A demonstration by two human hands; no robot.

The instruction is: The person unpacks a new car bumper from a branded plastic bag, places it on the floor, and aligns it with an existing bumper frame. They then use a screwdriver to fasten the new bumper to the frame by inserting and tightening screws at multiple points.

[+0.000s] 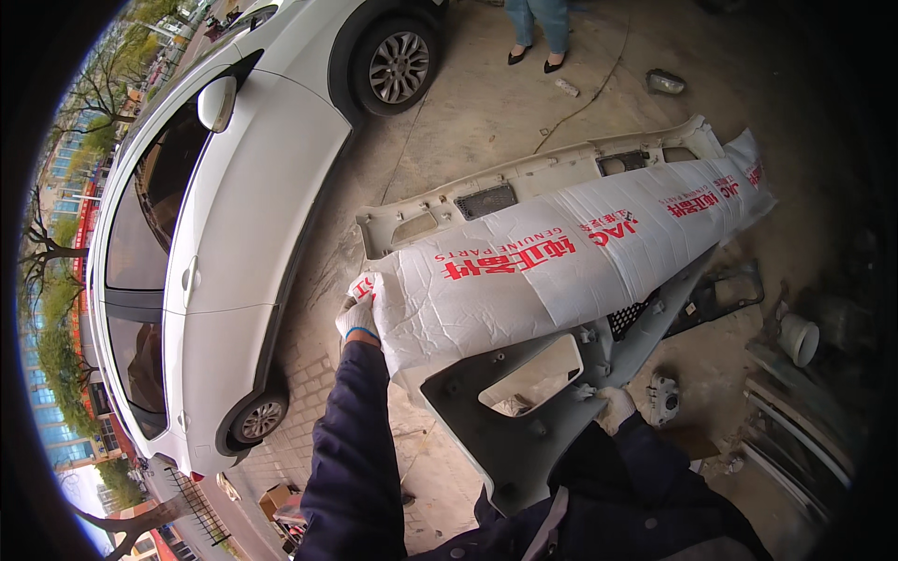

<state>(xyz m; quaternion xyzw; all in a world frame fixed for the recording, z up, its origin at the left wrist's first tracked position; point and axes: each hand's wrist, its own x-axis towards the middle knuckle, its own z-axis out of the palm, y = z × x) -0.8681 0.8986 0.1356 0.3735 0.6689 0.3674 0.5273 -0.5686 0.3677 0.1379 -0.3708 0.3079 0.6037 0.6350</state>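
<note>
Passage, left: ground strip (313, 351) between white car (243, 178) and left hand (359, 320). Passage, lower: framed opening through grey shell (505, 439), solid rim all round. Obstruction, centre: wrapped panel (538, 257), stretching from left hand to upper right. Obstruction, behind it: pale bumper (441, 215). Obstructions, right: lamp-like unit (663, 400) beside right hand (618, 409); white tub (798, 338), farther out.

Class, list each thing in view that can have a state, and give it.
Left hand: gloved, gripping wrap
Right hand: gloved, at panel; grip unclear
Wrap: wrinkled, printed side up
Panel: partly bare
Car: visible doors shut
Mirror: folded out
Person: standing
</note>
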